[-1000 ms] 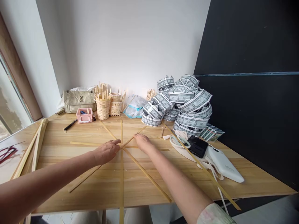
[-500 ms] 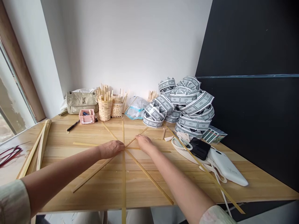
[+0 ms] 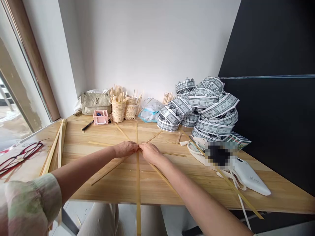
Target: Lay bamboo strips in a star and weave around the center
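Several flat bamboo strips cross in a star on the wooden table [image 3: 81,193]. One long strip [image 3: 138,183] runs straight towards me and past the front edge. Others fan out, such as a strip at lower left [image 3: 108,172] and a strip at upper right [image 3: 155,136]. At the crossing, my left hand [image 3: 126,149] is closed, its fingertips pinching the strips. My right hand [image 3: 150,152] touches it from the other side, fingers bent and closed on the same crossing. Both hands hide the centre of the star.
Left lie a bundle of strips [image 3: 52,147] and red-framed glasses [image 3: 22,159]. Along the wall stand a beige handbag [image 3: 95,104], a pink basket [image 3: 100,117], woven baskets [image 3: 118,113] and patterned paper-like bands [image 3: 214,98]. Right are a white case-like object [image 3: 253,180] and a loose strip [image 3: 242,196].
My right hand has slid down and inward from the upper-right strip to the crossing, meeting my left hand. The left hand stays at the centre. The camera view has shifted slightly.
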A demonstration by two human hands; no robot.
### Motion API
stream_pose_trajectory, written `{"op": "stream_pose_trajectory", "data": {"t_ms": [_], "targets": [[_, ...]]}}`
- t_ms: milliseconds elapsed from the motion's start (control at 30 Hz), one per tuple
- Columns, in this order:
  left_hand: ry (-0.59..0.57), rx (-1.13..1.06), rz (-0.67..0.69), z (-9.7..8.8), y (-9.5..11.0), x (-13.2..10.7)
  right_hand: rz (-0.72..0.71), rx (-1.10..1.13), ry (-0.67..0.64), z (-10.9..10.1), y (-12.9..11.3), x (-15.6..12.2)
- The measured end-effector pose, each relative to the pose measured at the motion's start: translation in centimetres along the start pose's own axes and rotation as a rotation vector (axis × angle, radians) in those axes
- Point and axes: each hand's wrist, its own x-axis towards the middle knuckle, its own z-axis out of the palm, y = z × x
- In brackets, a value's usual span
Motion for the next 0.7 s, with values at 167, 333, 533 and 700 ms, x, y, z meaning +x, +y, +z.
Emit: {"op": "stream_pose_trajectory", "data": {"t_ms": [167, 333, 533, 700], "targets": [[0.017, -0.017, -0.043, 0.7, -0.1, -0.2, -0.019, 0.024, -0.003, 0.6, 0.2, -0.2], [0.048, -0.027, -0.041, 0.9, 0.0, -0.6, -0.033, 0.051, 0.035, 0.6, 0.2, -0.4], [0.081, -0.036, 0.013, 0.7, -0.1, -0.7, 0.039, 0.04, 0.101, 0.2, 1.3, -0.3], [0.073, -0.033, 0.041, 0.6, -0.1, -0.5, 0.096, 0.047, 0.076, 0.2, 2.3, -0.5]]}}
